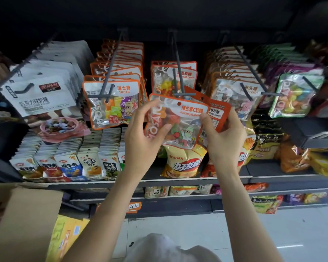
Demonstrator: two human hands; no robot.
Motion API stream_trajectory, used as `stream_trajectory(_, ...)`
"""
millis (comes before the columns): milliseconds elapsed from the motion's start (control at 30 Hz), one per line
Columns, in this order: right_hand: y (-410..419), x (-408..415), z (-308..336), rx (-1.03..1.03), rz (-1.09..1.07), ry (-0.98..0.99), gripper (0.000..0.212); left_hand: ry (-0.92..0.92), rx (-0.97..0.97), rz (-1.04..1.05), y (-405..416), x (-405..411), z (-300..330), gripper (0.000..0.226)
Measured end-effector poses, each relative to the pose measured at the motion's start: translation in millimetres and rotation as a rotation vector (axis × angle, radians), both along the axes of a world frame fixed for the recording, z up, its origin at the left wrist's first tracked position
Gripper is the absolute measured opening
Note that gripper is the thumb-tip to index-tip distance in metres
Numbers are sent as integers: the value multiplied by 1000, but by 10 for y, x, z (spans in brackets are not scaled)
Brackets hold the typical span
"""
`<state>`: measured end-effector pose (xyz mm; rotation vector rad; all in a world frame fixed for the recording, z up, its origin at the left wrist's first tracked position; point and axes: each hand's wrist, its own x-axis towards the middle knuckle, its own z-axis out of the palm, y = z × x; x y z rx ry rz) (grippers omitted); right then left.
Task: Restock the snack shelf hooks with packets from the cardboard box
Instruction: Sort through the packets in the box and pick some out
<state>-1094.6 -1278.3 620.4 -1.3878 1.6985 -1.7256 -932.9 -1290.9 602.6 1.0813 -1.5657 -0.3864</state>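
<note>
My left hand [142, 138] and my right hand [223, 137] together grip an orange-edged gummy candy packet [178, 120], held just below the tip of the middle hook [178, 72]. A second orange packet [219, 112] sits behind it, also in my right hand. The front packet's hang hole is a little under the hook's crossbar. Two jelly bean packets [170, 78] hang further back on that same hook. The cardboard box [23, 220] stands open at the lower left.
Neighbouring hooks hold sugar candy packets [112, 103] on the left, stone candy packets [235, 95] on the right and white chocolate candy packets [38, 95] at far left. Below is a shelf [178, 180] of small snack packs and a yellow chip bag [182, 159].
</note>
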Motion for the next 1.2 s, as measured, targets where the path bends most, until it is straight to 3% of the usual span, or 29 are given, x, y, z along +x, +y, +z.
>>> stream_trajectory(300, -258, -31, 38, 18, -86, 10, 10, -71, 51, 165, -339, -69, -2, 46)
stream_trajectory(567, 100, -102, 19, -317, -222, 179, 12, -170, 52, 227, -542, -306, -10, 40)
stream_trajectory(633, 82, -21, -48, -384, -210, 223, 17, -99, 3, 221, -335, -315, -43, 34)
stream_trajectory(700, 52, 73, -130, -432, -165, 245, 23, 104, 45, 15, -48, -310, -11, 30)
stream_trajectory(800, 65, 232, -280, -443, -88, 403, 28, 438, 420, -429, 171, -305, 150, 39)
stream_trajectory(867, 91, 285, -367, -404, 38, 475, 25, 485, 526, -426, 153, -265, 185, 26)
stream_trajectory(933, 114, 273, -423, -341, 207, 518, 33, 458, 544, -323, 113, -161, 217, 10)
stream_trajectory(1000, 143, 218, -447, -303, 279, 521, 37, 348, 497, -271, 91, -43, 192, 19)
stream_trajectory(1133, 77, 91, -337, -153, 80, 355, 33, 78, 317, -218, 65, 43, 230, 21)
stream_trajectory(1200, 13, 47, -261, -80, 120, 305, 39, -2, 245, -193, 19, 39, 257, 17)
